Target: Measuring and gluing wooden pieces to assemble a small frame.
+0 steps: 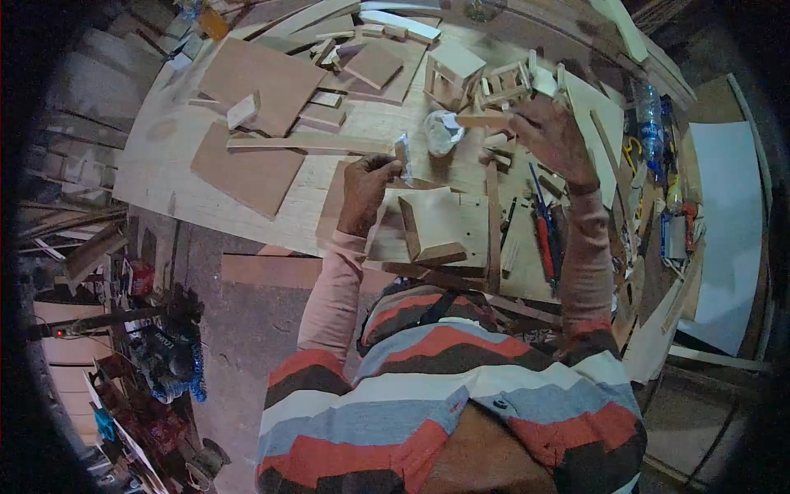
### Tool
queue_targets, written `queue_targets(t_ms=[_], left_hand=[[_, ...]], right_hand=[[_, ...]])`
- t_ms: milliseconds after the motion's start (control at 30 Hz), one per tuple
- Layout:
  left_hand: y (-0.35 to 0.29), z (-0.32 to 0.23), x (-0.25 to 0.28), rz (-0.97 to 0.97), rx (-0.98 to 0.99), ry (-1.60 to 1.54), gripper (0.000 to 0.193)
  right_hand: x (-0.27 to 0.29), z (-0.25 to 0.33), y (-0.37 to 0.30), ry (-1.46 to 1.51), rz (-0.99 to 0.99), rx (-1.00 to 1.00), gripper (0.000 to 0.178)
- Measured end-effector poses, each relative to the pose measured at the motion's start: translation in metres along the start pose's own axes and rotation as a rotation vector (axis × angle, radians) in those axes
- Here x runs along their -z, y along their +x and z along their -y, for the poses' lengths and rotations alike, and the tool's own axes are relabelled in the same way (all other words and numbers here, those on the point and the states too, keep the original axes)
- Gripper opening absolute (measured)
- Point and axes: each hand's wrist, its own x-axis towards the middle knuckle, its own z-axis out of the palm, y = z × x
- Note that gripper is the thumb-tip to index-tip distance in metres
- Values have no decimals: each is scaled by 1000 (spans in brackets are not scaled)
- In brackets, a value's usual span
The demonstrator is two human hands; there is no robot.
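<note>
My left hand (364,196) is closed on the lower end of a small wooden piece (401,152), whose right edge carries a white, glue-like smear. A flat wooden stick (484,121) is pinched in my right hand (556,136). The stick's white-coated left end reaches the mouth of a small whitish cup (443,142); how far it goes in I cannot tell. Near my left hand, a pale square panel with mitred brown strips (436,253) along two sides lies on a board. Beyond my right hand stand small wooden frames (504,82) and a box-like wooden piece (457,62).
Brown panels (259,82) and a long strip (309,145) lie on the left of the plywood table (169,156). Screwdriver-like tools (545,243) lie near my right forearm. A clear bottle (650,132) and a white sheet (724,222) are farther right.
</note>
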Motion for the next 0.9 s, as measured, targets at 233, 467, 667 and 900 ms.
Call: queue_targets(t_ms=[233, 467, 667, 900], left_hand=[[-14, -5, 2, -24, -17, -51, 21], [-26, -1, 0, -33, -57, 5, 21], [-28, -5, -3, 41, -53, 58, 18], [-36, -17, -16, 15, -202, 165, 16]], right_hand=[[-29, -33, 82, -336, 21, 527, 19], [-63, -37, 137, -853, 185, 1123, 10], [-69, -44, 145, -652, 220, 823, 22], [-25, 34, 41, -175, -213, 571, 25]])
